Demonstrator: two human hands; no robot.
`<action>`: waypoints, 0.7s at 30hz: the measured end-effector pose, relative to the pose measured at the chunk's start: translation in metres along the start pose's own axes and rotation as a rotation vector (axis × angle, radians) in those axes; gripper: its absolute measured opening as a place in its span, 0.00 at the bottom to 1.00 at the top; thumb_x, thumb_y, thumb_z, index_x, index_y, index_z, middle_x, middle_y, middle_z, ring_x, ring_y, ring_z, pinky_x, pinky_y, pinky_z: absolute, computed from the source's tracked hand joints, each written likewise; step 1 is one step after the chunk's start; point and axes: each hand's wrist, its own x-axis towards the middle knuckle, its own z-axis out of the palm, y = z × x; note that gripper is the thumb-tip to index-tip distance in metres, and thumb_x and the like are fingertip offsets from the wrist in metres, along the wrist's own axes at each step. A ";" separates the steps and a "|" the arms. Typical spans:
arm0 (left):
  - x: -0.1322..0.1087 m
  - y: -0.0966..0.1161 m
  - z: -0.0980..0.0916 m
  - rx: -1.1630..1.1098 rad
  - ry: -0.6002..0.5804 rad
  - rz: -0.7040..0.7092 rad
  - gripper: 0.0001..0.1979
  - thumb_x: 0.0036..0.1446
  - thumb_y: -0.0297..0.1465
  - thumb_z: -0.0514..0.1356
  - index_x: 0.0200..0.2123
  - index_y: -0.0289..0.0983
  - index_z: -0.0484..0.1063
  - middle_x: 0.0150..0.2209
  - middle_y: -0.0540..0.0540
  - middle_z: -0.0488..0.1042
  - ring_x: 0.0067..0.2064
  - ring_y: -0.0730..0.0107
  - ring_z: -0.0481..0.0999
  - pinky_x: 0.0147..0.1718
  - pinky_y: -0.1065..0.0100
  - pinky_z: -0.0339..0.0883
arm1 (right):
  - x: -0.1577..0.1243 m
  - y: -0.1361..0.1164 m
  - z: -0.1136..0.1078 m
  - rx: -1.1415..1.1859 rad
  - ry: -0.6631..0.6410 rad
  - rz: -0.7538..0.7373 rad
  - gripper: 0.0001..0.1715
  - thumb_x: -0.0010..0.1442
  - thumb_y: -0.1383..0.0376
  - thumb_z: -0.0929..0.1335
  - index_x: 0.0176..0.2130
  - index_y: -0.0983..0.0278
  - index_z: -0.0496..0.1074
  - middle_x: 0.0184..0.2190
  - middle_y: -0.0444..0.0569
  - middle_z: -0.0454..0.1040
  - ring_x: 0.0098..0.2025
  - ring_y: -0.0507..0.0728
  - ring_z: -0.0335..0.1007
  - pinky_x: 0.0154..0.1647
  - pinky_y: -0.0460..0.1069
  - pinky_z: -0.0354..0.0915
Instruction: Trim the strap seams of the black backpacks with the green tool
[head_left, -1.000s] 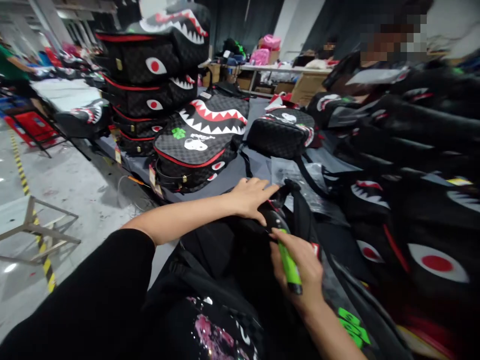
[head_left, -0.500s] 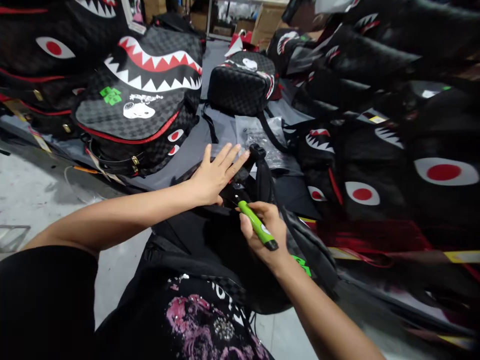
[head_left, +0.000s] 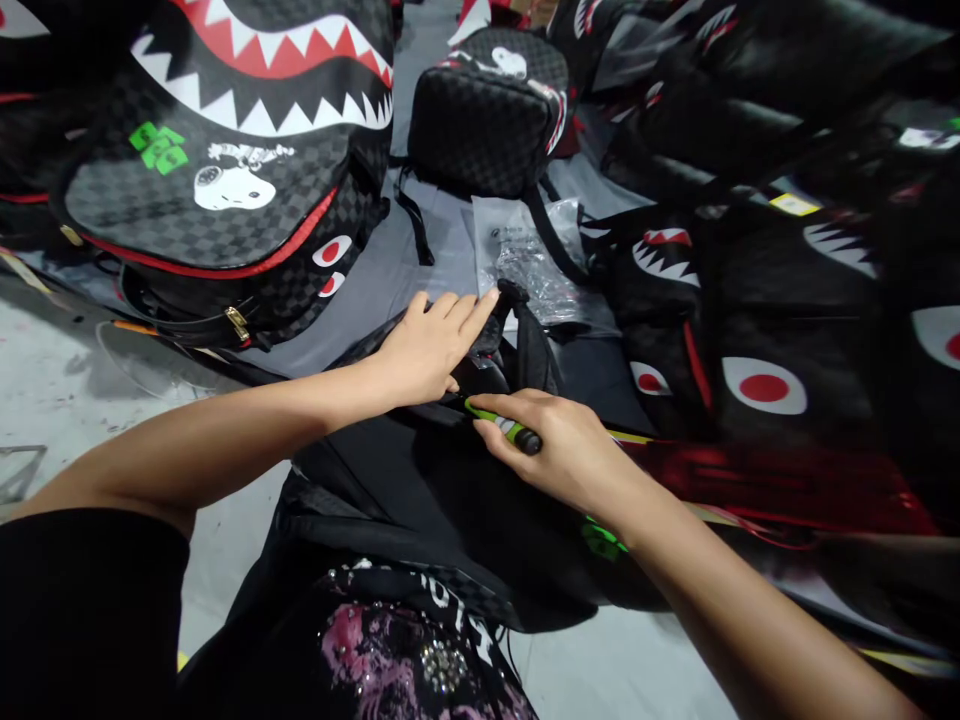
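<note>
A black backpack [head_left: 420, 490] lies in front of me with its top handle [head_left: 525, 330] pointing away. My left hand [head_left: 431, 345] rests flat on its upper part, fingers stretched out toward the handle. My right hand [head_left: 559, 445] is closed round a green pen-like tool [head_left: 499, 425], whose tip touches the black fabric just below my left hand.
A checkered shark-mouth backpack [head_left: 225, 170] lies at the upper left and a smaller checkered bag [head_left: 487, 110] sits behind. A clear plastic bag [head_left: 525, 255] lies on the grey table cover [head_left: 375, 290]. Several black shark-eye bags [head_left: 765, 300] are piled on the right. Bare floor [head_left: 45, 380] shows at left.
The view has tilted down and closer. My left hand's fingers have come together flat on the backpack. My right hand has turned the green tool lower, its tip now against the fabric.
</note>
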 end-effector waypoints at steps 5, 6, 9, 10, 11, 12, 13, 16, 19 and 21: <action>0.005 -0.002 0.004 -0.030 -0.007 0.003 0.52 0.55 0.38 0.66 0.71 0.25 0.39 0.68 0.32 0.56 0.63 0.48 0.59 0.58 0.55 0.53 | -0.001 0.000 0.004 0.021 0.074 -0.052 0.15 0.64 0.65 0.67 0.49 0.60 0.77 0.47 0.49 0.81 0.44 0.59 0.80 0.42 0.52 0.76; 0.006 -0.003 0.004 -0.035 -0.012 0.003 0.52 0.55 0.38 0.67 0.71 0.25 0.39 0.68 0.32 0.56 0.62 0.48 0.60 0.58 0.55 0.53 | -0.001 0.001 0.004 0.044 0.071 -0.051 0.15 0.64 0.65 0.67 0.49 0.60 0.77 0.48 0.49 0.81 0.46 0.59 0.79 0.44 0.53 0.76; 0.007 -0.005 0.005 -0.049 -0.020 0.005 0.52 0.54 0.37 0.66 0.71 0.24 0.39 0.68 0.31 0.57 0.62 0.48 0.60 0.58 0.55 0.54 | 0.001 0.004 0.008 0.091 0.067 -0.007 0.15 0.65 0.63 0.67 0.49 0.60 0.77 0.45 0.50 0.81 0.43 0.59 0.80 0.43 0.53 0.77; 0.008 -0.005 0.005 -0.056 -0.024 0.005 0.52 0.54 0.37 0.66 0.71 0.24 0.39 0.68 0.32 0.56 0.62 0.48 0.60 0.59 0.54 0.54 | 0.003 0.005 0.010 0.103 0.075 0.008 0.15 0.65 0.62 0.67 0.50 0.61 0.77 0.43 0.50 0.82 0.41 0.59 0.80 0.42 0.53 0.76; 0.008 -0.006 0.006 -0.063 -0.030 0.005 0.52 0.54 0.37 0.66 0.71 0.25 0.39 0.68 0.32 0.56 0.62 0.48 0.59 0.59 0.54 0.53 | 0.004 0.004 0.012 0.113 0.086 0.017 0.15 0.65 0.61 0.67 0.50 0.61 0.76 0.42 0.51 0.81 0.40 0.59 0.80 0.41 0.53 0.76; 0.009 -0.006 0.006 -0.072 -0.037 0.004 0.52 0.54 0.36 0.66 0.71 0.25 0.39 0.69 0.32 0.55 0.63 0.47 0.59 0.59 0.54 0.53 | 0.005 0.003 0.014 0.120 0.095 0.017 0.15 0.65 0.61 0.67 0.50 0.62 0.76 0.42 0.52 0.81 0.40 0.59 0.80 0.41 0.53 0.76; 0.009 -0.006 0.007 -0.080 -0.041 0.004 0.52 0.54 0.36 0.65 0.72 0.26 0.39 0.69 0.33 0.54 0.63 0.47 0.58 0.60 0.53 0.53 | 0.006 0.002 0.016 0.118 0.103 0.012 0.15 0.65 0.61 0.67 0.49 0.62 0.76 0.41 0.52 0.81 0.40 0.59 0.79 0.41 0.54 0.76; 0.009 -0.006 0.008 -0.102 -0.034 0.001 0.51 0.54 0.34 0.65 0.72 0.28 0.39 0.69 0.34 0.54 0.64 0.46 0.58 0.60 0.52 0.53 | 0.006 -0.003 0.020 0.060 0.141 0.015 0.14 0.65 0.62 0.67 0.48 0.62 0.77 0.41 0.52 0.81 0.41 0.61 0.79 0.41 0.55 0.75; 0.010 -0.006 0.010 -0.122 -0.018 -0.007 0.50 0.53 0.32 0.65 0.72 0.29 0.41 0.69 0.34 0.55 0.63 0.46 0.59 0.60 0.51 0.54 | 0.003 -0.008 0.025 0.057 0.205 0.009 0.13 0.64 0.63 0.68 0.47 0.62 0.77 0.41 0.52 0.82 0.42 0.61 0.78 0.41 0.55 0.74; 0.010 -0.005 0.011 -0.146 -0.013 -0.015 0.49 0.53 0.31 0.64 0.72 0.29 0.41 0.68 0.34 0.55 0.63 0.46 0.59 0.60 0.51 0.54 | 0.002 -0.013 0.028 0.047 0.233 0.022 0.12 0.64 0.63 0.68 0.47 0.62 0.76 0.40 0.52 0.82 0.42 0.61 0.78 0.41 0.55 0.72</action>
